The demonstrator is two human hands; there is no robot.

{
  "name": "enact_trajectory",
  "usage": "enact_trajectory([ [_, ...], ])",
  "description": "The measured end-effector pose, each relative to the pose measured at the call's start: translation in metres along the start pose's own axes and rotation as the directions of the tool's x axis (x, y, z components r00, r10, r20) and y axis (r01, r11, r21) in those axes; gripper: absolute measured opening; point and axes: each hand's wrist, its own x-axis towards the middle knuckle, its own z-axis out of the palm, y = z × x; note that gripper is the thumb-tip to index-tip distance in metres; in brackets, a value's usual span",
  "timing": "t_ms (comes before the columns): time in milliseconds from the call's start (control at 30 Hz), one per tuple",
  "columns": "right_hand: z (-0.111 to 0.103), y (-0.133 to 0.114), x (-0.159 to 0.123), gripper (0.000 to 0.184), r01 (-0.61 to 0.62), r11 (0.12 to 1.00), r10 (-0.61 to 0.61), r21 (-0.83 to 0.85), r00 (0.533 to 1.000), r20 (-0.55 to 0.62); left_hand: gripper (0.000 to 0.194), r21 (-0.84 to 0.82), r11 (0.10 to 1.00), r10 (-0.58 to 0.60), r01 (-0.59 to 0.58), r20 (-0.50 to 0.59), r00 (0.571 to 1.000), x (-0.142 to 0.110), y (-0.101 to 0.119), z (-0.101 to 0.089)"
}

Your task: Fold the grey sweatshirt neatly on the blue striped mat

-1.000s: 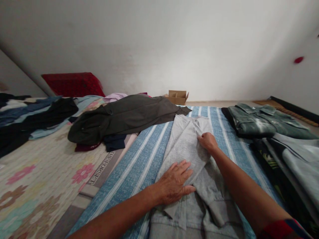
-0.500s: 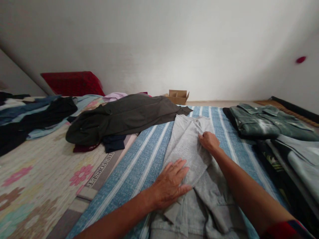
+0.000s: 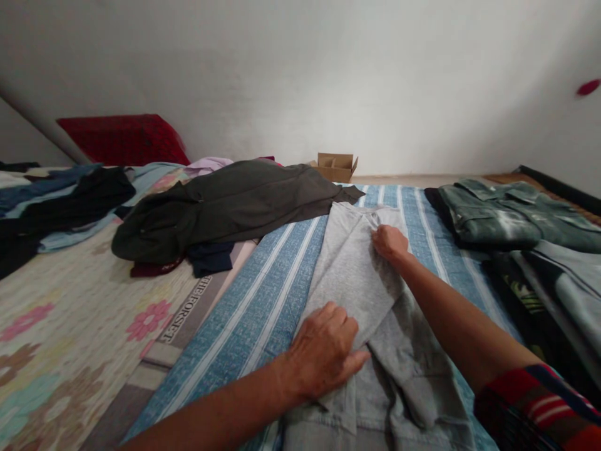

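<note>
A light grey long-sleeved top lies lengthwise in front of me, with a sleeve and loose folds bunched toward its near end. Close to its far end, my right hand is closed, pinching the cloth near the right edge. My left hand rests on the nearer left part of the top, fingers slightly bent and thumb apart, gripping nothing. Beneath the top is a blue sheet with white stripes.
A dark olive garment stretches across the back left. Folded clothes, including a green denim piece and a grey-and-black stack, lie at right. Behind stands a cardboard box. More dark clothes lie far left on a floral cover.
The fingers of my left hand have gone from flat and spread to more bent. My right hand still pinches the top near its far end. The view has tilted slightly.
</note>
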Motion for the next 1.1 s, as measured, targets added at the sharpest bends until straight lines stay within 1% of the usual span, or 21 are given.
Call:
enact_trajectory([
  [67, 0.001, 0.001, 0.0, 0.041, 0.003, 1.0, -0.003, -0.007, 1.0, -0.002, 0.023, 0.059, 0.998, 0.014, -0.017, 0.056, 0.998, 0.006, 0.012, 0.002],
  [133, 0.002, 0.002, -0.001, 0.041, 0.003, 1.0, -0.003, -0.011, 1.0, -0.001, 0.019, 0.104, 0.994, 0.035, -0.044, 0.091, 0.995, 0.012, 0.019, 0.006],
  [233, 0.002, 0.003, 0.0, 0.04, 0.007, 1.0, -0.007, -0.014, 1.0, 0.005, 0.012, 0.136, 0.987, 0.071, -0.085, 0.103, 0.992, 0.018, 0.024, 0.008],
  [300, 0.001, 0.004, 0.001, 0.04, 0.009, 1.0, -0.009, -0.015, 1.0, 0.012, 0.01, 0.123, 0.987, 0.086, -0.1, 0.117, 0.989, 0.02, 0.024, 0.004],
  [333, 0.001, 0.005, 0.001, 0.039, 0.008, 1.0, -0.008, -0.015, 1.0, 0.015, 0.01, 0.104, 0.99, 0.085, -0.1, 0.136, 0.987, 0.02, 0.023, 0.0],
  [400, 0.002, 0.006, 0.001, 0.038, 0.005, 1.0, -0.005, -0.017, 1.0, 0.019, 0.013, 0.05, 0.995, 0.07, -0.083, 0.224, 0.972, 0.019, 0.017, -0.01],
  [467, 0.003, 0.007, 0.0, 0.038, 0.004, 1.0, -0.004, -0.018, 1.0, 0.017, 0.016, -0.011, 0.999, 0.044, -0.043, 0.339, 0.94, 0.015, 0.006, -0.018],
  [533, 0.004, 0.008, -0.001, 0.038, 0.005, 1.0, -0.005, -0.023, 1.0, 0.009, 0.016, -0.078, 0.997, 0.032, 0.0, 0.409, 0.912, 0.01, -0.006, -0.023],
  [633, 0.004, 0.007, -0.005, 0.038, 0.013, 0.999, -0.014, -0.038, 1.0, -0.015, 0.015, -0.213, 0.975, 0.031, 0.061, 0.403, 0.915, 0.0, -0.02, -0.024],
  [733, -0.003, 0.004, -0.015, 0.037, 0.046, 0.997, -0.049, -0.059, 0.997, -0.056, 0.014, -0.322, 0.943, 0.039, 0.085, 0.361, 0.932, -0.011, -0.026, -0.02],
  [800, -0.011, 0.003, -0.031, 0.035, 0.113, 0.991, -0.118, -0.07, 0.99, -0.078, 0.013, -0.351, 0.934, 0.052, 0.065, 0.316, 0.947, -0.017, -0.028, -0.018],
  [867, -0.019, 0.005, -0.057, 0.029, 0.227, 0.971, -0.232, -0.075, 0.97, -0.068, 0.014, -0.362, 0.932, 0.073, 0.032, 0.273, 0.959, -0.023, -0.028, -0.017],
  [933, -0.024, 0.01, -0.091, 0.02, 0.39, 0.92, -0.391, -0.05, 0.921, -0.007, 0.019, -0.382, 0.924, 0.105, -0.004, 0.244, 0.964, -0.03, -0.029, -0.015],
  [967, -0.026, 0.013, -0.11, 0.015, 0.502, 0.865, -0.501, -0.011, 0.864, 0.045, 0.024, -0.394, 0.919, 0.123, -0.023, 0.232, 0.965, -0.034, -0.029, -0.015],
  [1000, -0.026, 0.016, -0.128, 0.015, 0.668, 0.738, -0.674, 0.091, 0.733, 0.091, 0.03, -0.405, 0.914, 0.14, -0.04, 0.22, 0.965, -0.038, -0.029, -0.013],
  [1033, -0.026, 0.019, -0.145, 0.018, 0.764, 0.622, -0.783, 0.172, 0.611, 0.116, 0.037, -0.411, 0.91, 0.154, -0.058, 0.206, 0.966, -0.042, -0.029, -0.011],
  [1067, -0.025, 0.022, -0.159, 0.02, 0.814, 0.542, -0.84, 0.208, 0.531, 0.111, 0.043, -0.41, 0.909, 0.164, -0.073, 0.192, 0.968, -0.046, -0.029, -0.009],
  [1100, -0.022, 0.024, -0.171, 0.021, 0.852, 0.472, -0.881, 0.226, 0.462, 0.1, 0.05, -0.403, 0.911, 0.171, -0.086, 0.18, 0.969, -0.05, -0.028, -0.006],
])
